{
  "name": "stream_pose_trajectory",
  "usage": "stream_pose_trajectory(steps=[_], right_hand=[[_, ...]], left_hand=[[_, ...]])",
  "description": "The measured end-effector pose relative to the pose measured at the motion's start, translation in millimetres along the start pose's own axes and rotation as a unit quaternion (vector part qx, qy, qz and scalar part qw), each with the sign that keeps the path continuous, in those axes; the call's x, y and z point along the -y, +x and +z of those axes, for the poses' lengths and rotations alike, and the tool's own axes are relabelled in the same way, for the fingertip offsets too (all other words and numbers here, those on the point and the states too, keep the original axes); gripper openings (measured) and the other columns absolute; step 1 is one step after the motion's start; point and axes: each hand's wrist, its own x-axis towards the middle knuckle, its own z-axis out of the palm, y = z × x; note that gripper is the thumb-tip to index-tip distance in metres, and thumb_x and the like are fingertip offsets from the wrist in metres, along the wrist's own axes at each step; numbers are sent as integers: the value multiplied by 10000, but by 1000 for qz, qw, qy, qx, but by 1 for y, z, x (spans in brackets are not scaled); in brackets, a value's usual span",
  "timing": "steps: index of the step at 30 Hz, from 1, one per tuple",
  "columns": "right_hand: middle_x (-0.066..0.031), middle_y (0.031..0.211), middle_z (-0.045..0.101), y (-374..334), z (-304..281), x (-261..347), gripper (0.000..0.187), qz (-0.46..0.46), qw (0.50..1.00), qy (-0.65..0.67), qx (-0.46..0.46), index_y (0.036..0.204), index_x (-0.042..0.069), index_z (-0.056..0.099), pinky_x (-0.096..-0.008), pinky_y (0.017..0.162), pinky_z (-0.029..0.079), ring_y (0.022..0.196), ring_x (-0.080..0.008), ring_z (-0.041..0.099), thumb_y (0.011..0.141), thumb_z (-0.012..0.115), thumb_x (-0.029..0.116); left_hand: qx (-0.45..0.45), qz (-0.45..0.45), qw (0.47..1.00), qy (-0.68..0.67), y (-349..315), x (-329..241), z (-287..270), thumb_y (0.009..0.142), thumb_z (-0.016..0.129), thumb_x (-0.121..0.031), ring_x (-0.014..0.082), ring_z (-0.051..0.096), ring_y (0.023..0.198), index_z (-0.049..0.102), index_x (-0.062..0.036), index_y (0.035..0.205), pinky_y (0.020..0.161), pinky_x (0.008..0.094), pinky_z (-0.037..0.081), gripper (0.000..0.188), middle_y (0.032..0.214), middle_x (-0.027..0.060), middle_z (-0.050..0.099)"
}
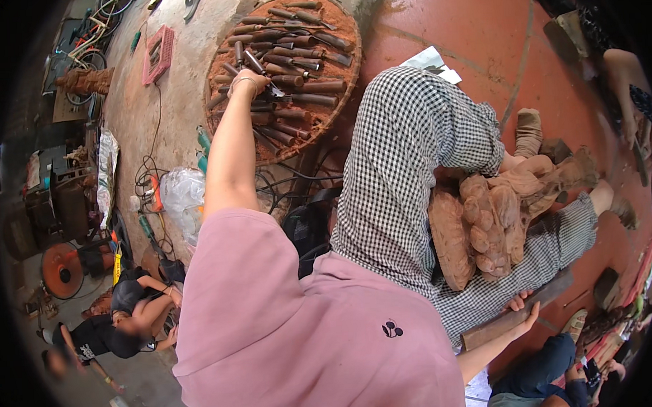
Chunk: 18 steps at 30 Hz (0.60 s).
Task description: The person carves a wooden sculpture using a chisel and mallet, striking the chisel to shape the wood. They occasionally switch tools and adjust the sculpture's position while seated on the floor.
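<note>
Our pink shirt (309, 340) fills lower centre; our left hand (247, 84) stretches to upper-centre chisels (324, 86) around its fingers, grip unclear; our right hand (529, 321) clasps a board (550, 290).

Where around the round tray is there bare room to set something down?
Bare concrete lies between the pink basket and the round tray; red tiles lie open past the white paper. The tray is crowded with wooden-handled tools around the left hand.
</note>
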Motion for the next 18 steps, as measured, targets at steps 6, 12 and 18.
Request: stream_pose_trajectory(steps=[6, 12, 18], right_hand=[[-104, 933, 504, 1, -6, 0, 341, 9, 1000, 26, 15, 1140, -1, 470, -266, 600, 459, 708, -147, 486, 941, 524, 271], [-118, 948, 495, 0, -8, -2, 345, 2, 998, 51, 21, 1131, -6, 468, -275, 602, 460, 710, -157, 488, 936, 529, 271], [-110, 944, 486, 0, -3, -2, 362, 2, 1000, 20, 7, 1129, -1, 467, -284, 589, 464, 696, -160, 490, 932, 531, 296]], left_hand=[[-12, -26, 998, -56, -7, 12, 0, 755, 723, -390, 221, 690, 931, 702, -57, 1043, 782, 332, 529, 441, 993, 96, 708], [29, -85, 943, -322, -86, 12, 5, 750, 779, -382, 214, 682, 588, 639, 63, 919, 470, 271, 545, 496, 763, 146, 682], [125, -12, 856, -502, -88, 32, 17, 884, 651, -200, 267, 706, 667, 549, 86, 958, 553, 295, 606, 313, 785, 191, 674]])
